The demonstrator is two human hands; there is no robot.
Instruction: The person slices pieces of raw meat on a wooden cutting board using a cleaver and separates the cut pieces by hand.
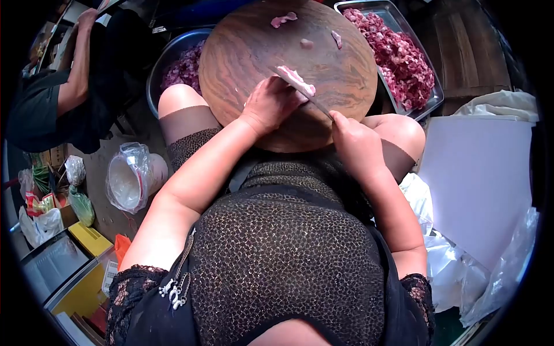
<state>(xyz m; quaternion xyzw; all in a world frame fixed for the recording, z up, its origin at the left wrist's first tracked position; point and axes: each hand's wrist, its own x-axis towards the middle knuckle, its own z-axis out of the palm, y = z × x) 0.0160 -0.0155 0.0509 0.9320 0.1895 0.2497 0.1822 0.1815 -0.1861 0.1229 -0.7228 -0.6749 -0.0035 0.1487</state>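
My right hand point(356, 141) is closed round the handle end of a knife point(318, 105), whose thin blade slants up and left over a round wooden chopping board point(242, 52). Curled fingers of my left hand point(270, 105) press a piece of meat on the board, right beside the blade; the hand hides most of that piece. Along the blade's far side lies a pale pink strip of meat point(297, 79). Farther back on the board are several small scraps, among them a pink scrap point(284, 20) and a pale lump point(306, 44).
Chopped meat fills a metal tray point(438, 92) at the right and a metal basin point(154, 78) at the left. A plastic-lined bucket point(130, 179) stands left of my knee. Another person's arm point(78, 75) shows at upper left. A white board point(479, 184) and plastic bags lie right.
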